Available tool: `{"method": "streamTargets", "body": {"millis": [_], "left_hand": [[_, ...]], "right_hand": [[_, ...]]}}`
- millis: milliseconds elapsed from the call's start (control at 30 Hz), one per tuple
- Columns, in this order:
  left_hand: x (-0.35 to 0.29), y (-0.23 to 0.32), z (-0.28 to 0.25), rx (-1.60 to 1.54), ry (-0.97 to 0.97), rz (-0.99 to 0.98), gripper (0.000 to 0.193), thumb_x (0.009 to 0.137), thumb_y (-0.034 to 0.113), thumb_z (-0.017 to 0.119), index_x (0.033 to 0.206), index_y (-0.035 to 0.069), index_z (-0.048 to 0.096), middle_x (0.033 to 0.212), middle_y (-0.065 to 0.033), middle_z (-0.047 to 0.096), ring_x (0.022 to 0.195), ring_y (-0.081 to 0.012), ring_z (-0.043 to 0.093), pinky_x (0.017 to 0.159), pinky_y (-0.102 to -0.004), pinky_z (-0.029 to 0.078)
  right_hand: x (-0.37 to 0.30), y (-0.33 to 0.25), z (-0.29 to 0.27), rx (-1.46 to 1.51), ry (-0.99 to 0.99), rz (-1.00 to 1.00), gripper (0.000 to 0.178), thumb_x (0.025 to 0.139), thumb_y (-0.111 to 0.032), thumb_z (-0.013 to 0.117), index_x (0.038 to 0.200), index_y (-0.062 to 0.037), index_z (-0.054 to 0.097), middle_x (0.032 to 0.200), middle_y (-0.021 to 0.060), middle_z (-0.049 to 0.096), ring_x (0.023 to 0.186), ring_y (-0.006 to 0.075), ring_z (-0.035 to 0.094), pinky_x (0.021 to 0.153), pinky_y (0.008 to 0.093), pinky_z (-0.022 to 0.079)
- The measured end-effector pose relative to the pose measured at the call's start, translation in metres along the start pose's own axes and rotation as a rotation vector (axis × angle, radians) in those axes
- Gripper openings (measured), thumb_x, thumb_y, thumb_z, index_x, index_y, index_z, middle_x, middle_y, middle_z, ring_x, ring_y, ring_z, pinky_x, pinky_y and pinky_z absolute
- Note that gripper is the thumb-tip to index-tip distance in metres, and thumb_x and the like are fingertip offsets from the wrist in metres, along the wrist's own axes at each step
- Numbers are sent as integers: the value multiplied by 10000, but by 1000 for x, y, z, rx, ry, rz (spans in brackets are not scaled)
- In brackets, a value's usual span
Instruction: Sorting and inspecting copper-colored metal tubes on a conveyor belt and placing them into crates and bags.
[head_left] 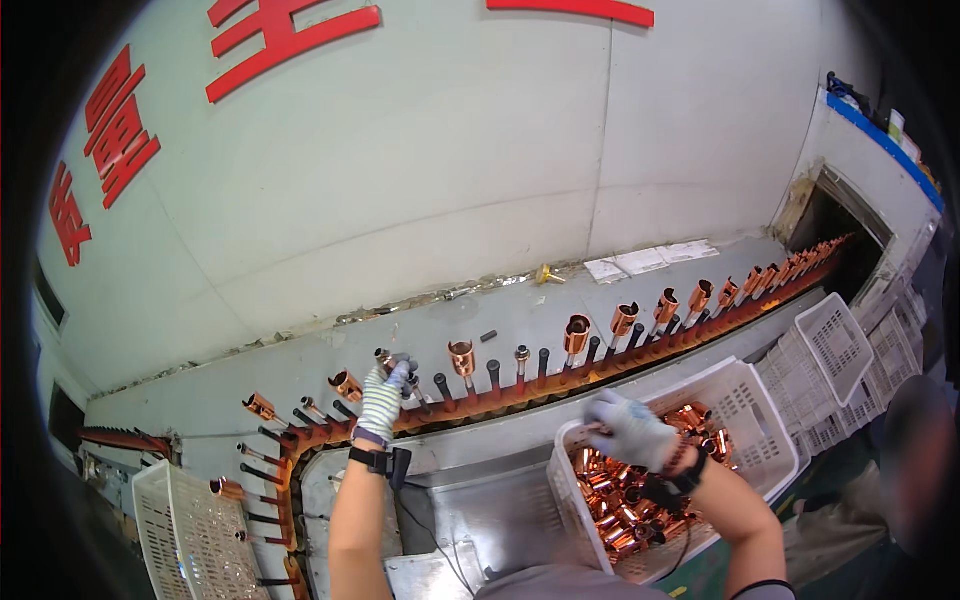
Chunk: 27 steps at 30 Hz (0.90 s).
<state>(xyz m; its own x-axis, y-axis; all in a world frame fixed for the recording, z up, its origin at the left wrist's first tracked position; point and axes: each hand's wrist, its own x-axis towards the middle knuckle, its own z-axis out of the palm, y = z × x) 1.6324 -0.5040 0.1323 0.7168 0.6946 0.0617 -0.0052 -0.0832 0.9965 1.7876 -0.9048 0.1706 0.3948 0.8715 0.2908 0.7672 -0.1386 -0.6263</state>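
My left hand [382, 402], in a striped knit glove, is closed at the row of upright posts on a curved conveyor line [470, 405]. Its fingers are around a small metal fitting [384, 356] at the head of a post, partly hidden by the glove. Over a white plastic basket [752, 420], my gloved right hand [632, 430] has its fingers curled; what they hold, if anything, cannot be made out. Shiny copper sleeves [625, 505] fill the basket below that hand. A copper cup [461, 358] stands on a post just right of my left hand.
More copper cups [577, 335] ride the line toward a wall opening [835, 215] at the far right. A loose dark cylinder [488, 336] lies behind the posts. White baskets [190, 530] stand at left and right. Another person [850, 530] is at the right edge.
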Motion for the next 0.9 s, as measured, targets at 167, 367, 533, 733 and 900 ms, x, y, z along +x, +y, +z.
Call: {"method": "streamTargets", "body": {"millis": [167,367,533,733,900], "left_hand": [[-11,17,-1,88,31,-4,237,963,180,618,1146,30,635,967,-85,722,643,-94,594,520,-220,437],[-21,25,5,337,7,191,221,953,177,636,1115,29,668,966,-46,721,548,-34,500,499,-210,410],[-39,36,11,242,114,-18,196,956,176,632,1084,38,688,867,-17,700,470,-28,454,433,-195,364],[-39,39,15,259,286,-56,191,954,196,634,1062,52,699,781,24,631,511,-37,465,456,-209,380],[-41,31,16,313,411,-104,246,931,239,666,1092,59,712,798,38,625,630,-68,494,535,-238,415]], "right_hand": [[-85,59,-54,-106,-50,201,210,770,-142,700,946,-50,631,972,161,597,940,366,605,824,440,506],[-141,108,-94,-208,-540,452,291,818,-221,667,1062,-63,672,1055,175,619,1033,365,600,903,445,494],[-135,123,-129,-375,-508,293,410,815,-300,696,1165,-92,642,1137,170,602,1129,371,551,981,473,432],[-114,140,-158,-371,-359,119,413,817,-302,701,1149,-69,624,1121,170,599,1086,377,556,968,466,434],[-90,142,-179,-244,-265,39,471,820,-267,697,1226,-61,578,1159,185,601,1106,378,562,962,463,452]]}}
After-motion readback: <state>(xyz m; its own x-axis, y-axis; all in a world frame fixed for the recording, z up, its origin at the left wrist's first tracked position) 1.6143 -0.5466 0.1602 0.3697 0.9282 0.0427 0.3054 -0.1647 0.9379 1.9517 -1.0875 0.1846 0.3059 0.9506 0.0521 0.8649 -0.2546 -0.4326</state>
